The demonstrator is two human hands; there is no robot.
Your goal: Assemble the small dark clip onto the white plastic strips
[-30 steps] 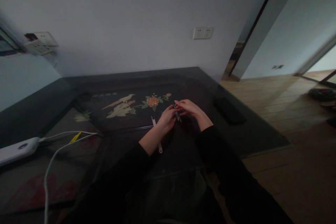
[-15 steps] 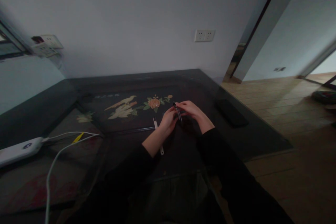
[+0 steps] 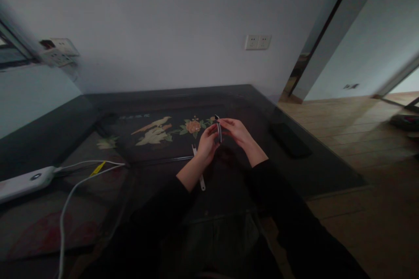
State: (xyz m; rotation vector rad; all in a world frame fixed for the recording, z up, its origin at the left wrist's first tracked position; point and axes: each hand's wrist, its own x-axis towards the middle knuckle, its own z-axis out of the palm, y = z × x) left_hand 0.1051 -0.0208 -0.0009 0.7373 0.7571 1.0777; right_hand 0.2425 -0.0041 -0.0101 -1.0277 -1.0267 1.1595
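We pinch a small dark, slim clip-like piece (image 3: 218, 130) upright between our left hand (image 3: 207, 144) and right hand (image 3: 236, 133), raised above the dark glass-topped table (image 3: 157, 96), presumably for a closer look. A thin white strip (image 3: 199, 168) lies near-left beneath.

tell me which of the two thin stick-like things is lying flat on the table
The pale strip beside the left hand's wrist lies flat on the dark table. The dark stick is held upright between both hands.
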